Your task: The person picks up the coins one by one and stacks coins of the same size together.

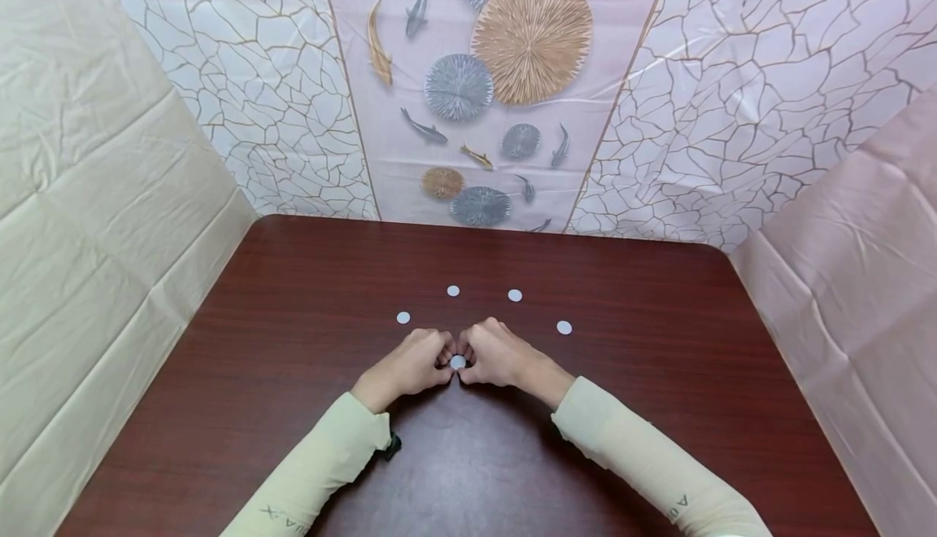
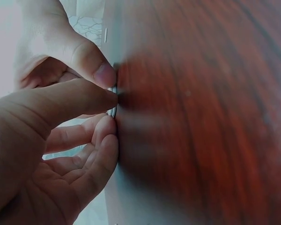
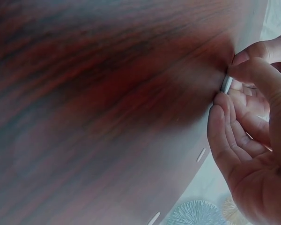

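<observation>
Between both hands, a small round white disc [image 1: 457, 362] lies flat at the middle of the table. My left hand [image 1: 416, 362] holds its left side with curled fingers and thumb. From the other side, my right hand [image 1: 501, 356] grips it the same way, the two thumbs close together at the near edge. In the right wrist view the disc's pale rim [image 3: 226, 84] shows between thumb and fingertips, low against the wood. Fingers cover most of the disc [image 2: 114, 111] in the left wrist view.
Beyond the hands, separate white discs form an arc: one at left [image 1: 403, 318], two farther back [image 1: 453, 290] [image 1: 516, 295], one at right [image 1: 564, 328]. The dark red-brown table [image 1: 659, 439] meets a patterned cloth backdrop [image 1: 293, 73], with plain cloth at both sides.
</observation>
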Action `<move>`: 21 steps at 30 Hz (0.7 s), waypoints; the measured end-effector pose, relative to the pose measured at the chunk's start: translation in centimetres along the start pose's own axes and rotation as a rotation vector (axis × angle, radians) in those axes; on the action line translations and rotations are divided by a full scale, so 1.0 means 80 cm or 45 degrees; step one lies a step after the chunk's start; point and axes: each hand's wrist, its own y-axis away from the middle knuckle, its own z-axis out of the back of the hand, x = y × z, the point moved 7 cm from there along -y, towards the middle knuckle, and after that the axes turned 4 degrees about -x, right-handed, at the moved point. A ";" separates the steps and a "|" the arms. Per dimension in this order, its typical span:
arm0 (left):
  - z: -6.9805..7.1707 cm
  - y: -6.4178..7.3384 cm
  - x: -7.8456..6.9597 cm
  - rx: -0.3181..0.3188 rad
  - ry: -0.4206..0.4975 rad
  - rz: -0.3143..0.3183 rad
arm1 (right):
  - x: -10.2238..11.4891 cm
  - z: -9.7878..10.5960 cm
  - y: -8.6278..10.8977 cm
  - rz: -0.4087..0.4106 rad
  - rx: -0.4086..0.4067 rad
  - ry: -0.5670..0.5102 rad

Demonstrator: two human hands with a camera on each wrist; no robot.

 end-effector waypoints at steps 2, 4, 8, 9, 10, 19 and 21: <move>0.000 0.000 0.000 0.001 0.004 0.003 | 0.000 0.000 0.001 0.008 -0.001 0.001; 0.001 0.001 0.000 0.001 0.007 0.002 | 0.001 0.001 0.001 0.019 0.000 -0.002; 0.001 0.001 -0.001 -0.002 0.001 -0.010 | 0.002 0.002 0.002 0.039 0.008 -0.005; 0.002 0.001 -0.001 -0.005 -0.001 -0.015 | 0.002 0.002 0.002 0.044 0.010 -0.005; 0.002 0.001 -0.001 -0.008 -0.004 -0.019 | 0.002 0.001 0.002 0.048 0.012 -0.003; 0.001 0.001 0.001 -0.006 0.006 -0.018 | 0.004 0.000 0.003 0.060 0.019 0.012; 0.000 0.000 0.001 -0.004 0.003 -0.018 | 0.004 0.000 0.003 0.065 0.020 0.008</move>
